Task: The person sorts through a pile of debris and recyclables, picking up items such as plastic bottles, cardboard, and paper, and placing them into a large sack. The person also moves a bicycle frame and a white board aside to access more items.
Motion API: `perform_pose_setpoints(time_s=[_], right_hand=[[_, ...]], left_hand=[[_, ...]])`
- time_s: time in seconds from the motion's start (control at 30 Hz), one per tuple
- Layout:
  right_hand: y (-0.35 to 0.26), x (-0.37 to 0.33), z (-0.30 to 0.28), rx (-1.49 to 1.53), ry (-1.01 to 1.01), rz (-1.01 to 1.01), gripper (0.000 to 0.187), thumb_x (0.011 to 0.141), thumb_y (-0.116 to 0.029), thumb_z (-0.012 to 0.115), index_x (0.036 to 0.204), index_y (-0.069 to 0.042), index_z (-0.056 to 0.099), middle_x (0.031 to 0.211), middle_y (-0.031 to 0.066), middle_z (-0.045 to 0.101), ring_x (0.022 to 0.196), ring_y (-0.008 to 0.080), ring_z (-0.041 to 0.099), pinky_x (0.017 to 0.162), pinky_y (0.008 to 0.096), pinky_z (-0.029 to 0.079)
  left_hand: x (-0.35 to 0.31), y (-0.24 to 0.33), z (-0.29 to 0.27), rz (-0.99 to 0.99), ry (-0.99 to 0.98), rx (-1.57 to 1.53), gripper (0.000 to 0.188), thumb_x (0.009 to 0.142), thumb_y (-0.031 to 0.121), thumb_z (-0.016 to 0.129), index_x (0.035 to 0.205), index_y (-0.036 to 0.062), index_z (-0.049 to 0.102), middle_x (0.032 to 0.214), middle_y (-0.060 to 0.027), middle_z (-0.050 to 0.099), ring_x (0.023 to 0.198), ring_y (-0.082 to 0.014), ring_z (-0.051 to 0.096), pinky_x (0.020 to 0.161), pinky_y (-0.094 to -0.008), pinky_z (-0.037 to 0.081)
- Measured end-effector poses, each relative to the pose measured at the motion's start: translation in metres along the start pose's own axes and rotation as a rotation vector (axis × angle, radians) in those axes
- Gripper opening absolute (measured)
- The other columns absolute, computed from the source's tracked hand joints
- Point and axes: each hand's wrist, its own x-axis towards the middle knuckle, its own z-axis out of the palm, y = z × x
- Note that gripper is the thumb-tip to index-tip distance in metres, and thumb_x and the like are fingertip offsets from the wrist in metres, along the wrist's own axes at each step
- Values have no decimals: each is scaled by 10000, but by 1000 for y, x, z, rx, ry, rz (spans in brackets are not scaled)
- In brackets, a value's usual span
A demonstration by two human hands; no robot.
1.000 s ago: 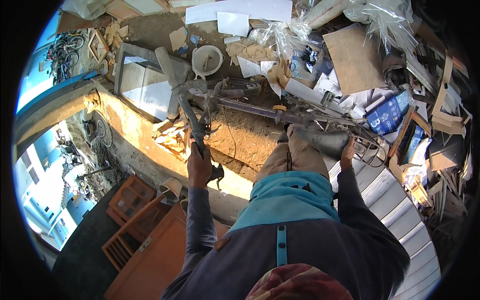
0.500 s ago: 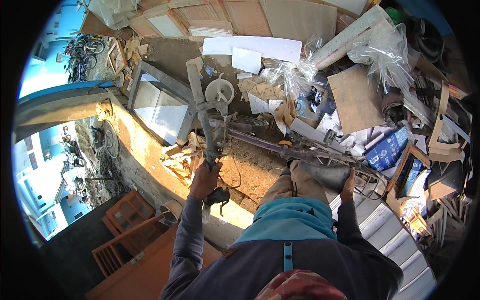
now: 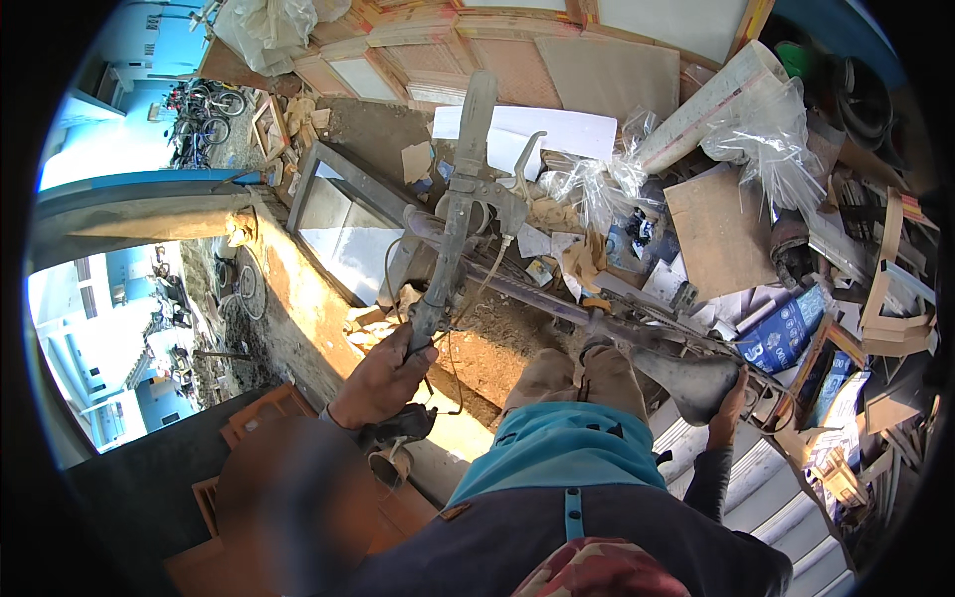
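Note:
A dusty old bicycle stands in front of me, its handlebar [image 3: 460, 214] at the left and its frame tube [image 3: 532, 287] slanting down to the right. My left hand [image 3: 383, 380] is wrapped round the near end of the handlebar. At the other end of the bike, my right hand [image 3: 729, 410] grips the rear edge of the black saddle [image 3: 686, 383]. A brake lever [image 3: 525, 164] sticks out from the far side of the bar, and a loose cable hangs near my left hand. The bike's lower parts are partly hidden by debris and my legs.
A grey-framed window panel [image 3: 343, 229] leans by a low wall [image 3: 284, 274] at the left. Brown cardboard [image 3: 718, 234], clear plastic wrap [image 3: 766, 149] and a blue box [image 3: 786, 328] pile up at the right. Corrugated sheet [image 3: 766, 497] lies beside me; an orange wooden cabinet [image 3: 219, 557] stands lower left.
The handlebar has swung away from me and rightward, and now looks larger. My right hand and the saddle have shifted slightly right and nearer. Both hands keep their hold.

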Motion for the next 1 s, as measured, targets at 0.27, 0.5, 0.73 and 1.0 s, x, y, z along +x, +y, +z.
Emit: perform_pose_setpoints(time_s=[0.27,0.5,0.73,1.0], right_hand=[[-13,-18,15,93,65,29,865,957,-691,573,1387,61,559,1308,149,616,1137,262,611,1052,359,457],[-16,-53,77,175,85,-62,896,987,-673,536,1517,44,450,1432,149,539,1238,261,552,1117,359,397],[-21,-100,210,173,194,-139,899,1009,-652,504,1567,40,376,1551,174,457,1368,281,505,1177,370,355],[6,-146,439,119,242,-143,914,1005,-673,487,1577,30,365,1521,196,486,1338,290,533,1157,379,387]], left_hand=[[15,44,-37,77,61,-106,271,1064,265,595,1108,2,551,734,-38,475,649,-129,452,617,-328,407],[58,40,-99,97,123,-207,288,1052,271,612,949,39,475,665,4,480,581,-62,441,531,-274,371],[126,-17,-213,177,110,-237,281,1059,301,599,1023,30,534,674,18,490,537,-50,430,502,-252,366],[270,-150,-411,217,88,-212,332,1048,345,632,984,36,530,680,10,517,518,-51,458,459,-243,375]])
